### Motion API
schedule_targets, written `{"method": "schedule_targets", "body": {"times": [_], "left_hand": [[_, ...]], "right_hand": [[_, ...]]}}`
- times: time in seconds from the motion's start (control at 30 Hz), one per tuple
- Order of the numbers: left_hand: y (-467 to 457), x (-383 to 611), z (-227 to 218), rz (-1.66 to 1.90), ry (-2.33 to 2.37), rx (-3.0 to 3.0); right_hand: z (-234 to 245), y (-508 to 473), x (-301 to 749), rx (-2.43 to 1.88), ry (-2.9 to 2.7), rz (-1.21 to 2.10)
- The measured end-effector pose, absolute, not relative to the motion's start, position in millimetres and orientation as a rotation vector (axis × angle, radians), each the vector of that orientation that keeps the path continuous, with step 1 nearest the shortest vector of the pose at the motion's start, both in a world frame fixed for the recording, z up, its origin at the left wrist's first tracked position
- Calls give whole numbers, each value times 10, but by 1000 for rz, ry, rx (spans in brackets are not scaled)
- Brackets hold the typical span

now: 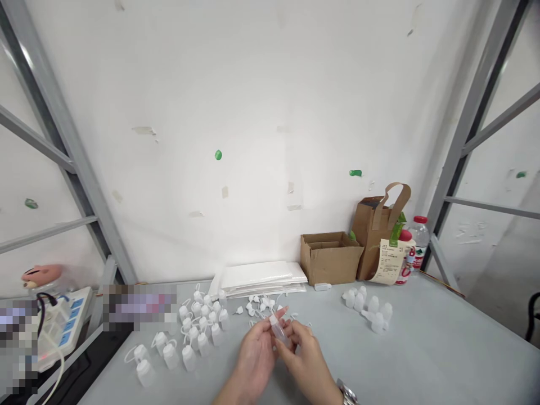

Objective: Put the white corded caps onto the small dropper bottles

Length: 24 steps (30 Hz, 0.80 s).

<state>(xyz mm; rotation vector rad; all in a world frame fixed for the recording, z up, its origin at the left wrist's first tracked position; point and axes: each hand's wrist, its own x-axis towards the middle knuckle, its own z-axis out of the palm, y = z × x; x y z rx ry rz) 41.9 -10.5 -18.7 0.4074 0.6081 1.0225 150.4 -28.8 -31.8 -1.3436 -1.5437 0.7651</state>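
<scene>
Between my two hands is a small translucent plastic bottle (279,331) with a white top, tilted with its top to the upper left. My left hand (258,349) is curled around its upper part, thumb and fingers near the neck. The thumb and fingers of my right hand (304,351) grip its lower body. Just behind my hands lies a loose pile of small white caps (261,304) with thin loops. To the left stand several capped bottles (202,340) of the same kind, in rough rows. My fingers partly hide the held bottle.
Several uncapped-looking bottles (373,308) lie at the right. One more bottle (323,287) lies before a cardboard box (333,264). White flat sheets (257,278) are stacked by the wall. A paper bag (367,236) and drink bottle (418,236) stand back right; a power strip (70,323) lies left.
</scene>
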Motion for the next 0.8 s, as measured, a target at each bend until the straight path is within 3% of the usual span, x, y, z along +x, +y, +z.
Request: {"method": "schedule_targets", "body": {"times": [0.4,0.8], "left_hand": [[-64,395,-204,1085,693,505],[-52,395,-206,1064,567,482]], "right_hand": [[-317,-113,1539,-1016,-1221,1452],[-304,-99,1556,-962,-1206,1482]]}}
